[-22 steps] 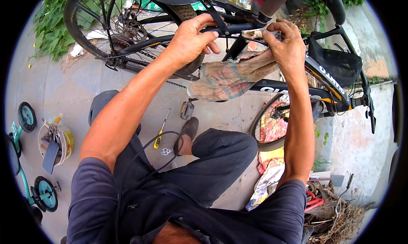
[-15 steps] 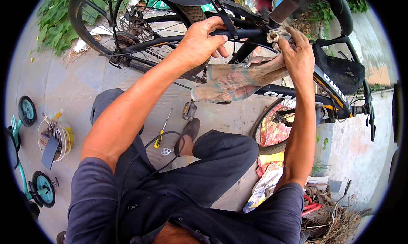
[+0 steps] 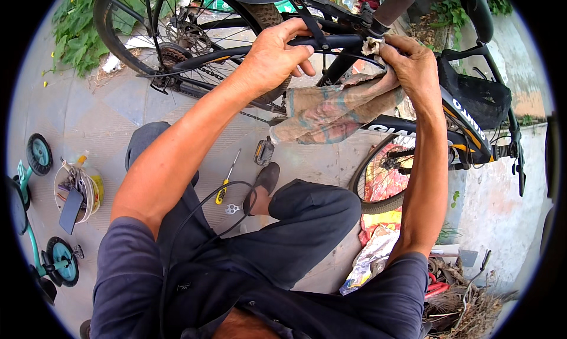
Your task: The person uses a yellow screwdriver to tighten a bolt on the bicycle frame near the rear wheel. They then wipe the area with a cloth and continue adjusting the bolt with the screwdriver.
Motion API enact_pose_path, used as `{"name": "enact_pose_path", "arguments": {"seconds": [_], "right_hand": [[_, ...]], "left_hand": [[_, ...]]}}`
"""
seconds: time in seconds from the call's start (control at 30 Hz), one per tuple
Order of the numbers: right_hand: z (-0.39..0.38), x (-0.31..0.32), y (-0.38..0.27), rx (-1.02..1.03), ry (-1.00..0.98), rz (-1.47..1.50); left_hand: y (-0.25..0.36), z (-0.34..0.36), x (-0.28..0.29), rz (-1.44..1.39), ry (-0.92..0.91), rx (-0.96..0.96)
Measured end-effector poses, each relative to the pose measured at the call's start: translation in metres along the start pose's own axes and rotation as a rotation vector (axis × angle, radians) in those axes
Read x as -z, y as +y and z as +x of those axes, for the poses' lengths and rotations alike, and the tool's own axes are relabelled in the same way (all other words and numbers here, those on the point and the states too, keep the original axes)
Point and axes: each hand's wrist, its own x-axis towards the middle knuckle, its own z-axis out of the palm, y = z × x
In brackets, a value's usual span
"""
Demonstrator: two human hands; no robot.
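Observation:
A black bicycle [image 3: 348, 42] stands across the far side, its rear wheel to the left. My left hand [image 3: 277, 58] is closed around its frame tube, beside a black strap. In my right hand [image 3: 413, 67], fingers pinched together, is a dirty checked rag [image 3: 331, 111], worked against the frame near the seat post clamp. The rest of the rag hangs down in front of the frame. A crumpled end of it shows at the right fingertips. Below the rag is a bicycle pedal [image 3: 264, 152].
A yellow-handled screwdriver [image 3: 221, 193] and a flat metal tool [image 3: 233, 209] lie on the paving near my shoe. A tool bucket [image 3: 94, 194] and small teal-wheeled cycle [image 3: 62, 262] stand left. Dry twigs [image 3: 466, 303] and a wall [image 3: 502, 215] are at right.
The right hand has shifted slightly and closed tighter on the rag at the frame. The rag's hanging part has swung a little to the right. The left hand stays on the tube.

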Motion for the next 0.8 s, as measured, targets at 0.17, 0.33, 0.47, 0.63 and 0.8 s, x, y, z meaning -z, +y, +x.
{"name": "enact_pose_path", "arguments": {"seconds": [0.17, 0.33, 0.47, 0.63, 0.8], "right_hand": [[0.003, 0.002, -0.005, -0.084, -0.032, 0.115], [0.004, -0.001, -0.01, -0.139, -0.04, 0.099], [0.004, -0.002, -0.005, -0.154, 0.02, 0.087], [0.005, -0.003, -0.005, -0.171, 0.019, 0.111], [0.009, -0.006, -0.003, -0.193, 0.029, 0.131]], "left_hand": [[-0.001, 0.0, 0.0, -0.021, -0.015, 0.004], [-0.001, 0.0, 0.001, -0.029, -0.009, -0.004], [-0.001, 0.0, -0.001, -0.024, -0.012, -0.016], [-0.001, -0.002, -0.001, -0.017, -0.007, -0.017], [-0.001, -0.002, -0.001, 0.014, -0.007, -0.011]]}}
